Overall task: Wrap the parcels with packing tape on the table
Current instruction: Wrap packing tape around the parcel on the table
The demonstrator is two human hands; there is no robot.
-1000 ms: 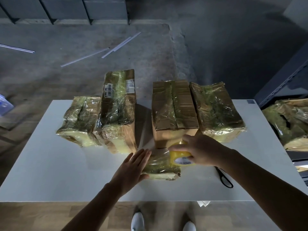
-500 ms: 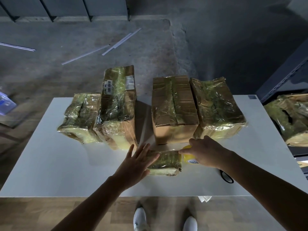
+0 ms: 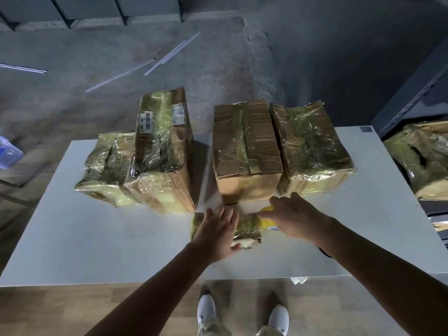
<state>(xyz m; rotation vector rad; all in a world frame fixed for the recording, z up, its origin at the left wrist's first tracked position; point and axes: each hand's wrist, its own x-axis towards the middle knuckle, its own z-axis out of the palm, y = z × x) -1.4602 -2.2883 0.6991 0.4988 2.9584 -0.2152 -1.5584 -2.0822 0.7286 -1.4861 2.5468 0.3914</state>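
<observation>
One white surface (image 3: 97,238) carries all of it. Four big parcels stand along its far side in two pairs with a gap between them. On the left a low film-wrapped bundle (image 3: 106,170) touches a tall carton (image 3: 164,151). On the right a brown carton (image 3: 244,151) taped down its top stands beside a film-wrapped box (image 3: 310,146). All four look finished to me.

Just in front of the gap lies the small parcel (image 3: 247,230), and I judge that to be the one in hand. My left hand (image 3: 215,234) lies on it with fingers straight and close together, pressing it flat to the surface. My right hand (image 3: 295,219) is cupped over the yellow tape roll (image 3: 266,210) at the parcel's right end, index finger reaching towards the parcel top. The grip underneath is hidden from me.

I read this as laying a band of tape across the small parcel. The next move calls for firm pressure from the left hand while the roll is drawn over the top with the tape taut, then a turn of the parcel to carry the band underneath.

Writing: the tall carton's top has a barcode label (image 3: 146,122) and a white label (image 3: 178,115), both too small to read. On the roll's core I make out what looks like "CHINA" (image 3: 274,229).
</observation>
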